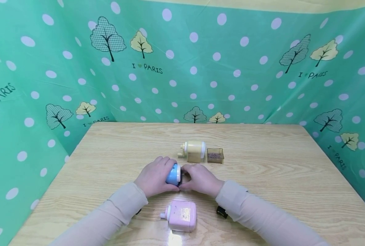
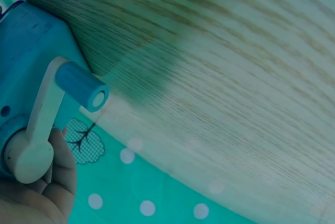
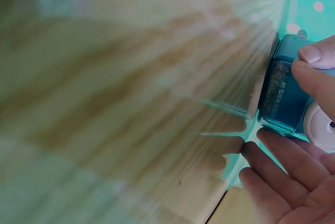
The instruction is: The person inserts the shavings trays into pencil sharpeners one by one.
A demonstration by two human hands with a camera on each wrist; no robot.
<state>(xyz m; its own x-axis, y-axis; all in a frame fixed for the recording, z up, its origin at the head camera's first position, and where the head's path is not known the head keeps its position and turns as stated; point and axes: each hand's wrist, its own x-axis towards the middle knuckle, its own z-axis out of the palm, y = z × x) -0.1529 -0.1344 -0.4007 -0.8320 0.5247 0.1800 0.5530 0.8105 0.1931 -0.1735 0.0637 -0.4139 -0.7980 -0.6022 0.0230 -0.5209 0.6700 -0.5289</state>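
Blue plastic crank sharpener (image 1: 172, 176) near the middle of the wooden tabletop (image 1: 278, 164), between its far and near edges. Left hand (image 1: 154, 176) is wrapped round its body; right hand (image 1: 202, 180) pinches at its right end, thumb on the side toward the near edge. Hands nearly meet on it. Pale crank arm (image 2: 43, 101) with a blue knob at the left end; round white face (image 3: 320, 122) at the right. Dark see-through drawer (image 3: 285, 96), lettered, low on the body.

Toward the far edge: yellow sharpener (image 1: 194, 150), crank pointing to the left edge. Just right of it, a brownish see-through tray (image 1: 215, 161) holding dark shavings. Toward the near edge: pink sharpener (image 1: 182, 216). Green dotted cloth (image 1: 247, 90) hangs beyond the far edge, printed with trees.
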